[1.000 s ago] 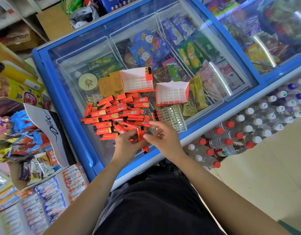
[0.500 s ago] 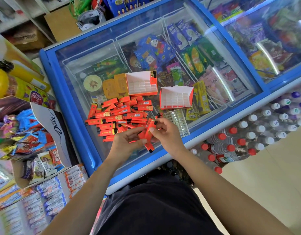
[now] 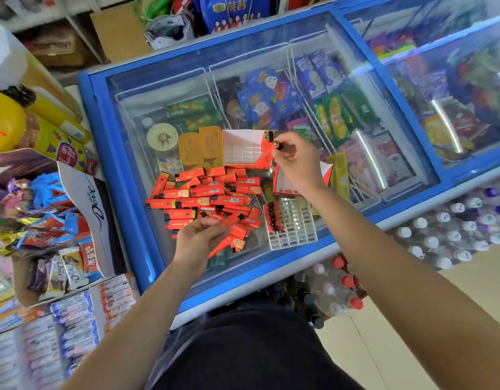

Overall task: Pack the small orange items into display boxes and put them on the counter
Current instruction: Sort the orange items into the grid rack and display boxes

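A pile of small orange items (image 3: 206,197) lies on the glass lid of the blue freezer (image 3: 122,175). Behind the pile stands an orange display box (image 3: 244,149) with a white grid inside and one item in its far right corner. My right hand (image 3: 298,161) pinches one orange item (image 3: 267,154) at that box's right side. A second display box (image 3: 282,181) is partly hidden under my right wrist. My left hand (image 3: 199,239) holds a few orange items (image 3: 233,220) at the pile's near edge. A loose white grid insert (image 3: 292,222) holds several items along its left column.
Snack boxes and a Dove carton (image 3: 82,209) crowd the left side. Bottled water packs (image 3: 451,229) stand on the floor to the right of the freezer, more bottles (image 3: 336,291) below its front edge. A second freezer lid (image 3: 454,88) lies at the right.
My right hand left my left hand and carried one orange item up to the rear display box. My left hand stayed low by the pile with the other items.
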Demonstrator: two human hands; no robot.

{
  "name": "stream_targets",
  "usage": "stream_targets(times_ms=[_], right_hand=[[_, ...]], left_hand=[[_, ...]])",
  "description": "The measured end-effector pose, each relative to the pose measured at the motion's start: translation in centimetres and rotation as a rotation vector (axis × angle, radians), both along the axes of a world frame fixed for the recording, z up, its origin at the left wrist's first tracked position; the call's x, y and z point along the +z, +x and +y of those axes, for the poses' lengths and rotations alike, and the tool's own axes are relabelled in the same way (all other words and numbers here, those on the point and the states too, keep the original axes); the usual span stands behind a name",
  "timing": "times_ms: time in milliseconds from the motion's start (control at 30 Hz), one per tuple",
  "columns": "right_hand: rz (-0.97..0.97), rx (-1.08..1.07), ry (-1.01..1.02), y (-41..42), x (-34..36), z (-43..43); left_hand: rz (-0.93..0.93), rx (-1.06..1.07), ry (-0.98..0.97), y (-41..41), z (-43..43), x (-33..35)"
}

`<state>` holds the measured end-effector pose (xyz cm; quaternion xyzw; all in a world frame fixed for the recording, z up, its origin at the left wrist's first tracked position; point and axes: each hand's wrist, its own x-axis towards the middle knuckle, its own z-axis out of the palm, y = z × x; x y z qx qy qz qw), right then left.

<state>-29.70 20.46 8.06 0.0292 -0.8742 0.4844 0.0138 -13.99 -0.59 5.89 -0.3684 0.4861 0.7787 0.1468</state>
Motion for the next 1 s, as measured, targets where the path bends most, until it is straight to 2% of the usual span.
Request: stream_targets(times_ms=[133, 233, 533, 733, 1000], right_hand=[[0.068, 0.050, 0.201, -3.6, -1.2, 0.0], [0.094, 0.122, 0.331, -4.4, -2.0, 0.3], [0.184, 0.183, 0.446, -4.5, -3.6, 0.5], [0.263, 0.297, 0.556, -4.9, -4.0, 0.8], [0.246, 0.254, 0.621, -4.6, -3.7, 1.1]], left_hand=[[-0.043, 0.062, 0.166, -0.8, 0.1, -0.5], [-0.069, 0.050, 0.203, -1.5, 0.1, -0.6], [-0.047, 0.068, 0.215, -2.5, -0.1, -0.2], [0.081, -0.058, 0.103, -2.5, 0.1, 0.2], [0.276, -0.192, -0.169, -2.3, 0.6, 1.5]])
